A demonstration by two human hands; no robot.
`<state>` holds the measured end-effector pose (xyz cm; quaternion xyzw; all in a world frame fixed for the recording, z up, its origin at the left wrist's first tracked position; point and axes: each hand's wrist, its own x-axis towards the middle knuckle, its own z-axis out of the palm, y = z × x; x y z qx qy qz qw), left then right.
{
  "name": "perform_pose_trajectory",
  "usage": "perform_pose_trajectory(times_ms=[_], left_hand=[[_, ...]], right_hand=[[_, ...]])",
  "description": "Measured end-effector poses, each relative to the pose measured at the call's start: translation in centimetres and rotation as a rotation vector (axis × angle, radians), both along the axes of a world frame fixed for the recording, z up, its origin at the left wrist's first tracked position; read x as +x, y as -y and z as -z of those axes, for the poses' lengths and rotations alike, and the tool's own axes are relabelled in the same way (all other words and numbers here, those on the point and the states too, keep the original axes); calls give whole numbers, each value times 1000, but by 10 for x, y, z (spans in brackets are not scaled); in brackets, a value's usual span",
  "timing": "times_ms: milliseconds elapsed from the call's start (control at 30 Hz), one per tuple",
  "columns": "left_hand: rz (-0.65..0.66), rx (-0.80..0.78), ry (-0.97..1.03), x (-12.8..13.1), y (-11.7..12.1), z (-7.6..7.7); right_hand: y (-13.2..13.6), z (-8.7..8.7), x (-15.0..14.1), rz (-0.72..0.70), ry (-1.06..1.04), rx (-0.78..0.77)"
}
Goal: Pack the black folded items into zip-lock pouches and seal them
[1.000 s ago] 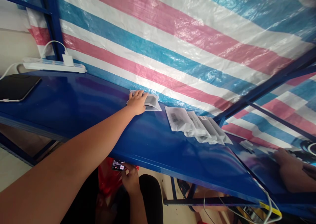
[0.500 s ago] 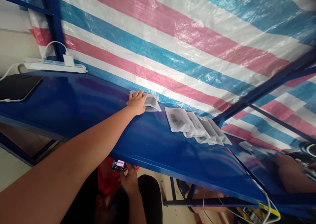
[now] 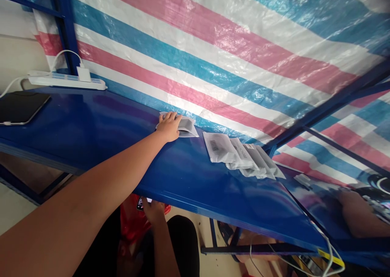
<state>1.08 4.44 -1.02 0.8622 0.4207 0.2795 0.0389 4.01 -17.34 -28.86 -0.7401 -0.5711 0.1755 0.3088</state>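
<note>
My left hand (image 3: 168, 127) lies with its fingers spread over a frosted grey plastic bag (image 3: 188, 126) at the far edge of the blue table. The bag's right part bulges open a little beyond my thumb; the rest is under my hand. Below the table's front edge, over my lap, my right hand (image 3: 156, 212) is closed around a smartphone (image 3: 140, 204) with a lit screen. Its fingers cover the phone's right part. To the right of my left hand, several similar bags (image 3: 221, 147) lie overlapping in a row.
A white power strip (image 3: 67, 81) with a plugged-in charger (image 3: 83, 73) and a dark tablet (image 3: 22, 107) lie at the table's left end. Striped plastic sheeting (image 3: 189, 61) hangs behind. Another person's arm (image 3: 359, 212) rests at the right. Cables (image 3: 330, 252) hang by the table's right end.
The fingers of my right hand have moved left over the phone's screen, hiding more of it. My left hand and the bags have stayed in place.
</note>
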Motion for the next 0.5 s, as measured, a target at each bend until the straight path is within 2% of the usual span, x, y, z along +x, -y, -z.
perform_pose_trajectory(times_ms=[133,333,500], left_hand=[[3,-21,-17,-1,2,-2],[-4,-3,-9,0,2,-2],[-4,-6,-5,1,1,-1]], right_hand=[[-15,-10,-3,-31,-25,-107],[-20,-15,-10,-60,-69,-246],[-21,-16,-9,-63,-72,-224]])
